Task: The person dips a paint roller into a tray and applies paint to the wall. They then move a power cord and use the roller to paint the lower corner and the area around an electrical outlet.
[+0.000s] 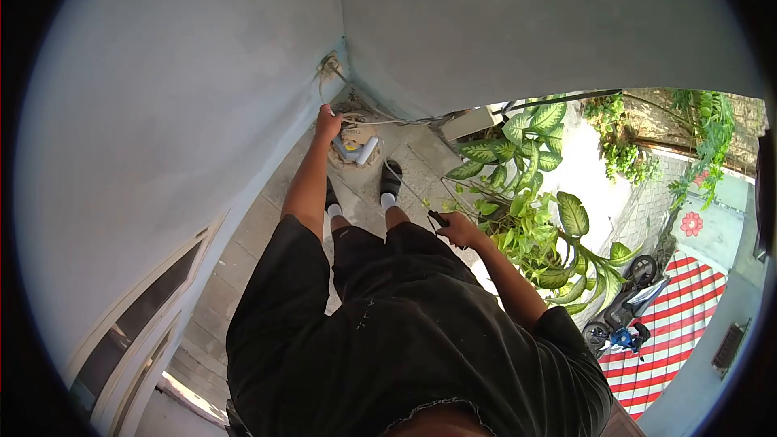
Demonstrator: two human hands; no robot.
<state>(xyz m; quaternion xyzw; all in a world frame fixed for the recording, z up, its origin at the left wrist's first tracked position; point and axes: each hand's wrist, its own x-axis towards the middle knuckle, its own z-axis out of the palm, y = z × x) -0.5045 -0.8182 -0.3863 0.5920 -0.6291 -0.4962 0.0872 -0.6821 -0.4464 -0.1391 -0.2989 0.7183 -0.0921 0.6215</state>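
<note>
My left hand (328, 123) is closed around a pale cable (324, 91) close to the wall corner. The cable comes from a rough hole (330, 65) in the wall above the hand; a pale length also runs right from near it. Below and right of that hand, a white cylinder (367, 150) and a grey and yellow object (348, 148) lie on a round tan surface (353, 134). Lower right, beside the plants, my right hand (460, 231) grips a black-handled tool (439, 219), its kind too small to make out.
Blue-grey walls (186, 73) meet in the corner ahead. Leafy potted-type plants (526, 218) crowd my right side. Paving (263, 218) lies under my sandals (391, 182). Farther right a motorbike (623, 316) stands by a red and white striped surface (672, 324).
</note>
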